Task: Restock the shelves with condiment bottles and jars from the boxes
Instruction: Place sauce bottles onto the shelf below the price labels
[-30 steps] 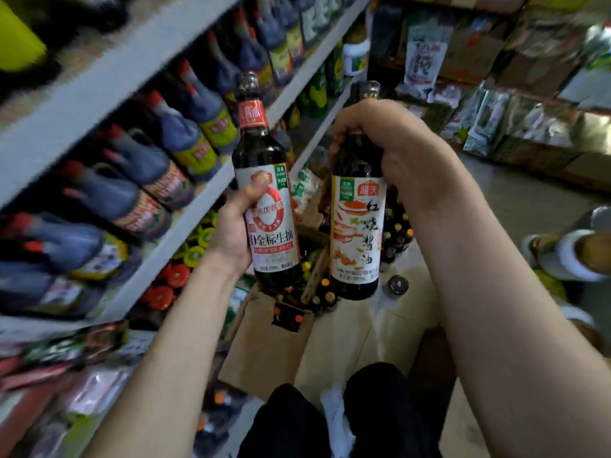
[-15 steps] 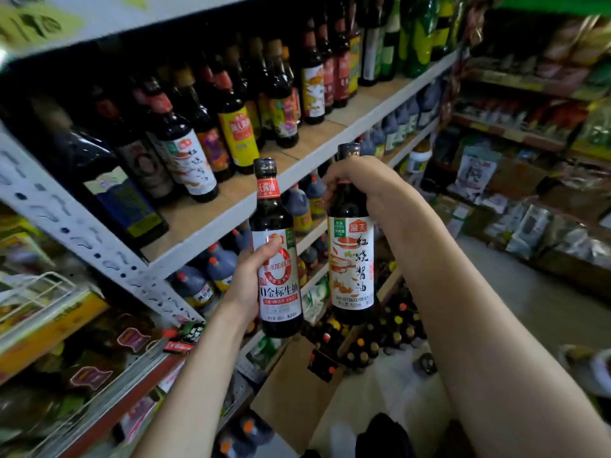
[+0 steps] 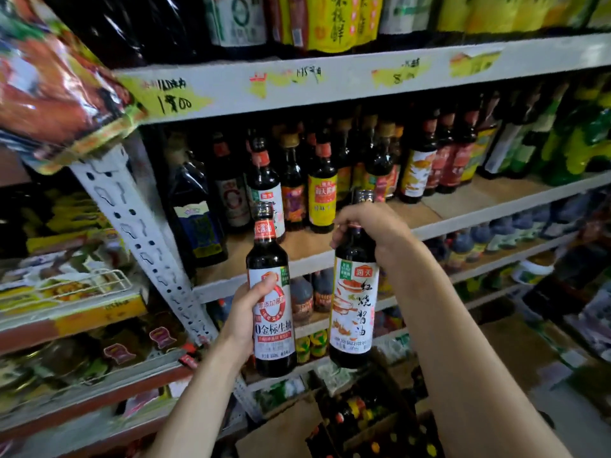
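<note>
Shelf unit (image 3: 330, 84): white metal edges, wooden boards, fills the far side; perforated upright (image 3: 139, 233) at left.
Middle shelf (image 3: 436, 206): bare wood right of centre, just beyond the two raised bottles.
Cardboard box (image 3: 284, 431): near bottom, open, flap out to the left; small capped bottles (image 3: 360, 414) inside.
Shelved bottles (image 3: 322, 193): dark sauce, red and gold caps, upright, packed along the middle shelf.
Left bottle (image 3: 268, 259): dark soy sauce, white label with red ring, upright in the air in front of the shelf edge, just beside the other; contact unclear.
Right bottle (image 3: 353, 309): dark soy sauce, white label with orange art, upright, slightly higher.
Left hand (image 3: 243, 320): wrapped round lower body of left bottle, thumb across label.
Right hand (image 3: 373, 226): fingers curled round neck of right bottle, cap poking out above.
Price stickers (image 3: 172, 97): yellow, handwritten, on upper shelf edge.
</note>
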A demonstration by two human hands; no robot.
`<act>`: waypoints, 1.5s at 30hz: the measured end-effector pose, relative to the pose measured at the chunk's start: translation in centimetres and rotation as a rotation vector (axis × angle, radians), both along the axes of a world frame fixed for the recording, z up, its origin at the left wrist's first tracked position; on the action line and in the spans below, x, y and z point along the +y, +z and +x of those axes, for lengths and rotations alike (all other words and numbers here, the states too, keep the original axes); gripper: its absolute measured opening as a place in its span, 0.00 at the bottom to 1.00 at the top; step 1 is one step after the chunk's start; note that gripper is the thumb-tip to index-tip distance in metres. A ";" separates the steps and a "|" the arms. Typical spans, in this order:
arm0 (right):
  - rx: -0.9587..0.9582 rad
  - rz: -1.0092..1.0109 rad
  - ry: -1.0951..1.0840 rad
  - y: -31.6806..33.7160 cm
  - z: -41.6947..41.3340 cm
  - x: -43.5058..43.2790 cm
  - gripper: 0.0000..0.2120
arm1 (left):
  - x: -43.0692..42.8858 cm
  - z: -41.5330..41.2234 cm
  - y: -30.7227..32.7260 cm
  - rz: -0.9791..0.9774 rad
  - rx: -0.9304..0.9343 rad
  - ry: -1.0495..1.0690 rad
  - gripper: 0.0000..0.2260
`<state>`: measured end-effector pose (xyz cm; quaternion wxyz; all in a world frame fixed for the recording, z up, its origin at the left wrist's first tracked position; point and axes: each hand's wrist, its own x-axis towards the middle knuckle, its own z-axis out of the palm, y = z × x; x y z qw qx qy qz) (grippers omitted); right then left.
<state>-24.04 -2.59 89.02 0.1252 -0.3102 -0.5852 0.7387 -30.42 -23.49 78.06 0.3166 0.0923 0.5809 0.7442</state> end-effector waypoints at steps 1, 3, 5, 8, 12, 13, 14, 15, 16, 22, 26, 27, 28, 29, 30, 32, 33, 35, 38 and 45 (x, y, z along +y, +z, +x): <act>0.005 0.006 0.027 -0.2 -0.6 0.7 0.04 | 0.4 0.2 -0.1 -0.010 -0.013 0.052 0.14; 0.013 0.023 0.089 -0.5 -1.5 1.7 0.06 | 1.0 0.8 0.0 -0.016 -0.039 0.137 0.22; 0.032 0.034 0.132 -0.5 -2.3 2.1 0.06 | 1.3 1.4 0.0 -0.025 -0.080 0.200 0.28; 0.118 0.067 0.133 -0.3 -3.5 2.2 0.03 | 1.5 1.9 0.3 -0.029 -0.097 0.298 0.25; 0.310 0.193 0.149 1.0 -6.1 1.6 0.06 | 1.0 1.7 1.0 -0.014 -0.054 0.393 0.18; 0.348 0.226 0.158 1.5 -6.8 1.4 0.06 | 0.7 1.4 1.2 -0.007 -0.043 0.411 0.18; 0.381 0.261 0.166 1.9 -7.5 1.2 0.07 | 0.5 1.2 1.4 0.000 -0.026 0.423 0.18; 0.415 0.290 0.176 2.3 -8.2 1.0 0.07 | 0.2 1.0 1.7 0.009 -0.003 0.427 0.18; 0.440 0.310 0.187 2.8 -8.8 0.8 0.07 | 0.0 0.8 2.1 0.014 0.019 0.432 0.18; 0.362 0.435 0.168 3.4 -13.0 -1.0 0.12 | -1.3 -0.6 2.6 -0.016 0.063 0.451 0.19; 0.307 0.469 0.131 2.1 -13.9 -2.1 0.09 | -2.0 -1.2 2.1 -0.045 0.065 0.427 0.16; 0.302 0.474 0.130 2.0 -14.0 -2.4 0.05 | -2.1 -1.4 2.0 -0.047 0.062 0.414 0.16; 0.293 0.482 0.125 1.9 -14.0 -2.8 0.06 | -2.2 -1.5 2.1 -0.047 0.054 0.405 0.17; 0.280 0.502 0.120 1.7 -14.1 -2.9 0.10 | -2.2 -1.6 2.2 -0.050 0.043 0.399 0.19; 0.263 0.515 0.112 1.6 -14.1 -3.1 0.12 | -2.2 -1.6 2.3 -0.049 0.025 0.400 0.21; 0.246 0.530 0.091 1.5 -14.3 -3.4 0.11 | -2.4 -1.9 2.3 -0.016 -0.028 0.396 0.23; 0.238 0.534 0.079 1.4 -14.4 -3.5 0.10 | -2.4 -2.1 2.3 0.001 -0.057 0.383 0.23; 0.217 0.540 0.049 1.1 -14.6 -3.6 0.09 | -2.6 -2.7 2.3 0.019 -0.088 0.354 0.22; 0.202 0.569 0.024 0.8 -14.9 -4.0 0.10 | -2.9 -3.5 2.0 0.047 -0.085 0.316 0.21; 0.227 0.670 -0.026 0.6 -15.6 -4.2 0.06 | -2.8 -4.8 1.7 0.057 -0.069 0.282 0.19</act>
